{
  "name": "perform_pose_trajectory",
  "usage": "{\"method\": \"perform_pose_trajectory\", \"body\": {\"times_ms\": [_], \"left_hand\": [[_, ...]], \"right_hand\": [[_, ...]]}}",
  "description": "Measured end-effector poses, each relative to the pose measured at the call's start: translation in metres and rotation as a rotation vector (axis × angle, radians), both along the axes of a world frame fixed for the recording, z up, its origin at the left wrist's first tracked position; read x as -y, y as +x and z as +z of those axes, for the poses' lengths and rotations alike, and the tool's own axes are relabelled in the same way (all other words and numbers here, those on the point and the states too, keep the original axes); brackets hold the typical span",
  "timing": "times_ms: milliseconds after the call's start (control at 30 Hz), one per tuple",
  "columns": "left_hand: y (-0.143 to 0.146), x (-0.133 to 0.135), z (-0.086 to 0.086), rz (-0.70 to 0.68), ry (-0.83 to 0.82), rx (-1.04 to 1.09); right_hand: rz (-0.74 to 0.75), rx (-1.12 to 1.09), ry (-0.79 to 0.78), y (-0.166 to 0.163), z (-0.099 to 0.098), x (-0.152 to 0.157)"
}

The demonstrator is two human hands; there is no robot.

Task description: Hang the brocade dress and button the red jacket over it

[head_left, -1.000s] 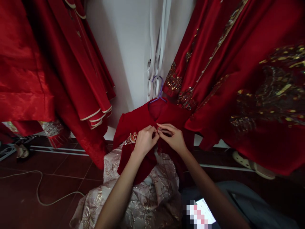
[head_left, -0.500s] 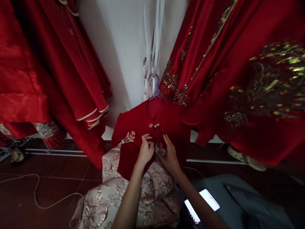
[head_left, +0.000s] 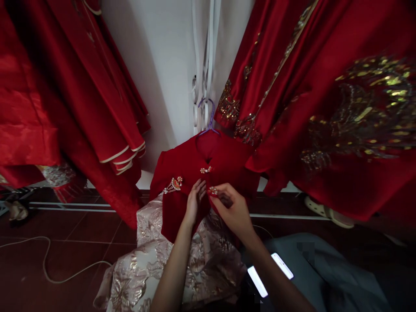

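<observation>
In front of me a red jacket (head_left: pixel 177 158) hangs on a purple hanger (head_left: pixel 211 117). A jewelled clasp (head_left: pixel 206 170) joins its front below the neckline, and a fan-shaped beaded brooch (head_left: pixel 173 184) sits on its left side. My right hand (head_left: pixel 233 207) pinches a second jewelled clasp (head_left: pixel 213 190) at the jacket's front edge between thumb and fingers. Just left of it, my left hand (head_left: pixel 195 200) rests against the cloth with fingers stretched out. Whether its thumb holds the edge is hidden.
Red garments (head_left: pixel 107 86) hang at left, and beaded red garments (head_left: pixel 292 125) at right. Shiny pink brocade fabric (head_left: pixel 146 260) lies under the jacket. Bright phone-like screens (head_left: pixel 282 265) rest near my right forearm. A pale cable (head_left: pixel 48 260) crosses the tiled floor; a cream clog (head_left: pixel 318 207) stands at right.
My right hand has moved up and left from lower on the jacket front, closing on the second clasp. My left hand's bent fingers have straightened against the cloth. The view has shifted slightly.
</observation>
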State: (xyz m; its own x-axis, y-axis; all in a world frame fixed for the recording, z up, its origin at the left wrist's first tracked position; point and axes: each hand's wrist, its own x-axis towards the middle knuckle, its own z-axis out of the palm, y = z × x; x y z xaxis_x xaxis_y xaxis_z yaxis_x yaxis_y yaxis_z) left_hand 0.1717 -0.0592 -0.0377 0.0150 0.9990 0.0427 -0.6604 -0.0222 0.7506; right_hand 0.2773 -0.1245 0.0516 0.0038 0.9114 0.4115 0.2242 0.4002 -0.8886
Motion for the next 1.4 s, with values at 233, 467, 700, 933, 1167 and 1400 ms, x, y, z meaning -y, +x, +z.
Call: {"method": "perform_pose_trajectory", "body": {"times_ms": [233, 467, 700, 933, 1167, 1400], "left_hand": [[-0.021, 0.010, 0.008, 0.141, -0.048, 0.087], [-0.013, 0.006, 0.005, 0.377, 0.149, -0.484], [-0.013, 0.003, -0.003, 0.581, 0.146, -0.470], [-0.013, 0.006, -0.002, 0.633, 0.159, -0.525], [-0.026, 0.007, -0.002, 1.001, 0.140, -0.778], [-0.037, -0.008, -0.017, 0.886, 0.148, -0.607]], "right_hand": [[0.227, 0.205, -0.036, -0.019, -0.040, -0.026], [-0.094, 0.154, -0.024, -0.014, -0.069, -0.044], [-0.264, 0.215, 0.023, -0.023, -0.081, -0.050], [-0.104, 0.076, -0.022, -0.036, -0.081, -0.056], [-0.107, 0.067, -0.028, -0.028, -0.077, -0.056], [0.009, 0.049, -0.085, -0.027, -0.060, -0.056]]}}
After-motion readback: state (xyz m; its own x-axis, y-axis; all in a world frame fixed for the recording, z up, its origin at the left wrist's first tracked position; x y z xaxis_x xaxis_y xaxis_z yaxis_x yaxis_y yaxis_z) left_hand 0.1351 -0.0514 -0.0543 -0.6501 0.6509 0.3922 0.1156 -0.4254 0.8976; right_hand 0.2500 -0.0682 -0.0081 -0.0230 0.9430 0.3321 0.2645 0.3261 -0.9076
